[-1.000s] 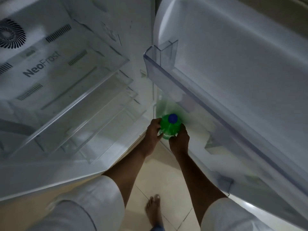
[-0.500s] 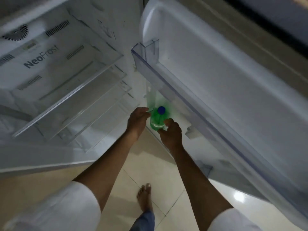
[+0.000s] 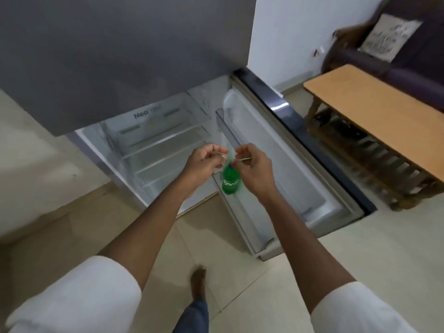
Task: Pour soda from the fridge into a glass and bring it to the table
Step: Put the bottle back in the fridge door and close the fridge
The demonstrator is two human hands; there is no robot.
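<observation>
A green Sprite soda bottle with a blue cap stands upright at the near end of the fridge door's lower bin. My left hand hovers just above and left of the cap, fingers curled in, apart from the bottle. My right hand is above and right of it, thumb and fingers pinched close to the cap; motion blur hides whether they touch it. No glass is in view. A wooden table stands to the right.
The fridge is open with bare glass shelves, and its grey upper door fills the top left. The open lower door swings out to the right toward the table. A dark sofa with a cushion sits behind. My bare foot is on the tiled floor.
The view has risen and pulled back from the fridge. Both hands, which wrapped the bottle's shoulder before, have lifted above the cap and no longer wrap it.
</observation>
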